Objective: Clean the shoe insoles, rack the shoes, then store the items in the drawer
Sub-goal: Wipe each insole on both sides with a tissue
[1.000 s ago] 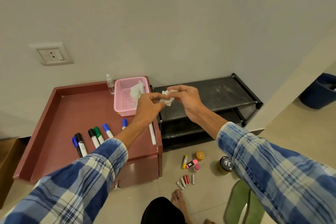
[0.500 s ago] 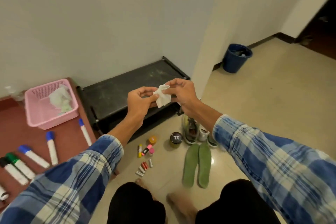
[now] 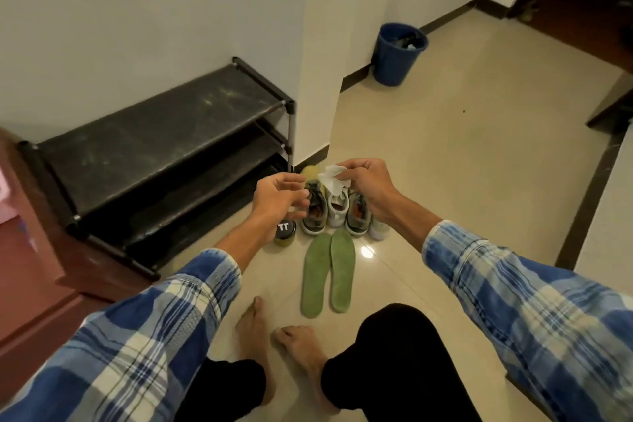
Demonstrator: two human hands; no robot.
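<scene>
My right hand [image 3: 368, 187] pinches a crumpled white wipe [image 3: 333, 178] above a row of shoes [image 3: 317, 212] standing on the floor. My left hand [image 3: 277, 199] hovers just left of the wipe with loosely curled fingers and holds nothing. Two green insoles [image 3: 329, 272] lie side by side on the tiles in front of the shoes. The black shoe rack [image 3: 154, 134] stands against the wall at the left, its shelves bare.
A jar with a black lid [image 3: 286, 233] sits left of the shoes. A blue bin [image 3: 399, 55] stands by the far wall. The red-brown drawer unit [image 3: 30, 250] is at the left edge. My bare feet [image 3: 274, 336] rest near the insoles.
The view swung right from the drawer unit toward the shoes and insoles. My left hand let go of the wipe, which now stays in my right hand alone.
</scene>
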